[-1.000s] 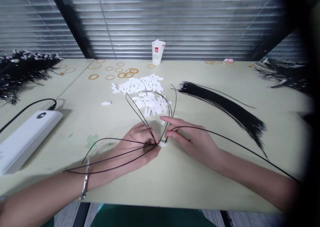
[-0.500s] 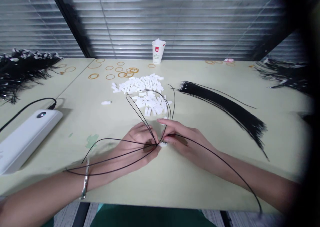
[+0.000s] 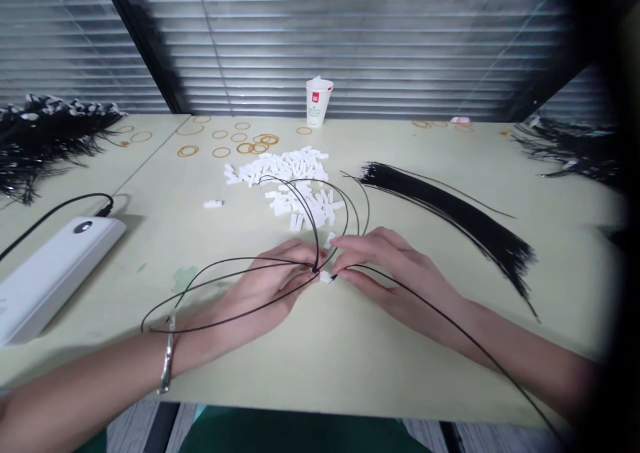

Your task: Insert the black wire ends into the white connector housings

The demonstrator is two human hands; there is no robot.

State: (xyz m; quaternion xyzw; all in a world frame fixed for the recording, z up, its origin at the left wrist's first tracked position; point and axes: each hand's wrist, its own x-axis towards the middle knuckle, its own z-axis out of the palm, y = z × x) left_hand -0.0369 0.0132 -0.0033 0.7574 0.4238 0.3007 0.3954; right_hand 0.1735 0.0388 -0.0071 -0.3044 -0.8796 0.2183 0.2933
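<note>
Between my hands is a small white connector with several thin black wires looping out of it. My left hand is closed, thumb and fingers pinching the connector from the left. Some wires arc back over my left wrist, others curve up and away over the table. My right hand pinches the end of a single black wire just right of the connector; its tail runs down along my right forearm. Whether that wire end touches the connector is hard to tell. Another white connector lies beside my right fingertips.
Ahead lies a pile of white connectors, with rubber bands and a paper cup behind. A bundle of black wires rests to the right. A white power bank is on the left, near wired connectors.
My right hand has drawn slightly right and its fingers pinch the single wire nearer its end. My left hand has turned and lifted slightly, swinging the wire loops rightward.
</note>
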